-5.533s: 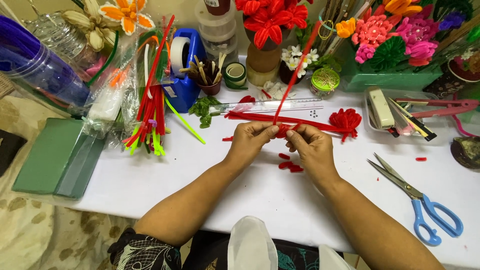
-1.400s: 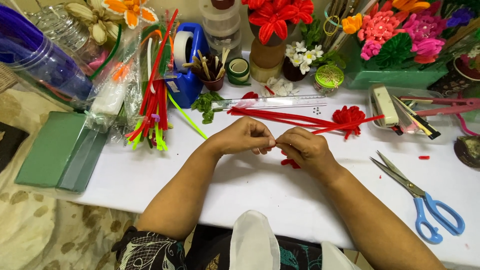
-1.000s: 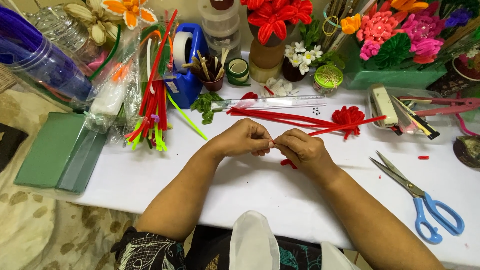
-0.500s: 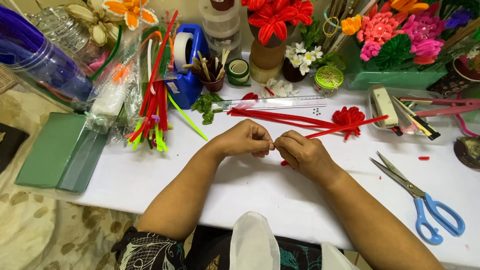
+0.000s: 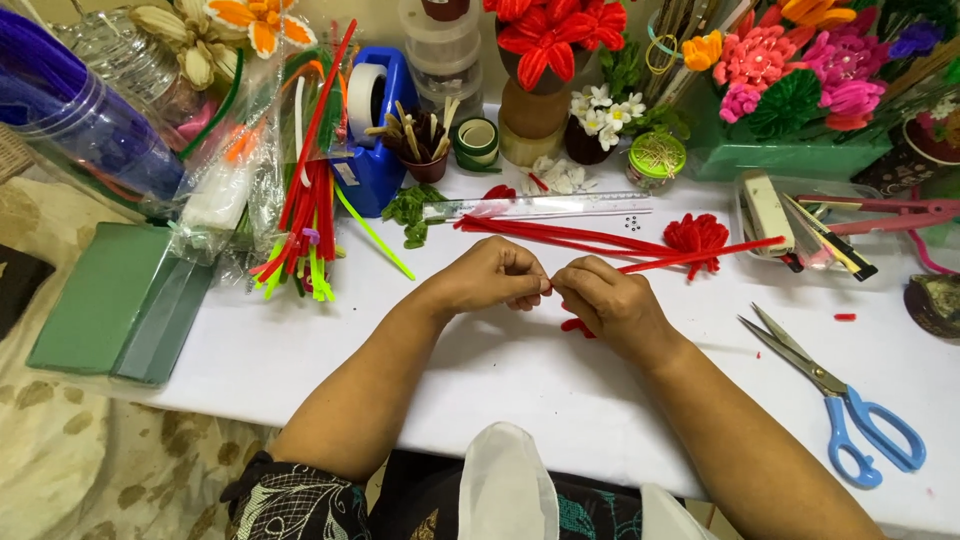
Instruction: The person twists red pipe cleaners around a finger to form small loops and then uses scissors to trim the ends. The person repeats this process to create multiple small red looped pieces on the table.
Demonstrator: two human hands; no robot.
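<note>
both hands point(image 5: 555, 288) pinching red pipe cleaner point(image 5: 700, 256)

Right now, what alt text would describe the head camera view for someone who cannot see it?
Two hands, left hand and right hand, pinch a red pipe cleaner between them over a white table. Blue-handled scissors lie to the right; handmade flowers line the back.

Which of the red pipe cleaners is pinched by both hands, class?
The red pipe cleaner slanting up right from the left hand and right hand; the other red stems lie untouched behind, below the ruler.
</note>
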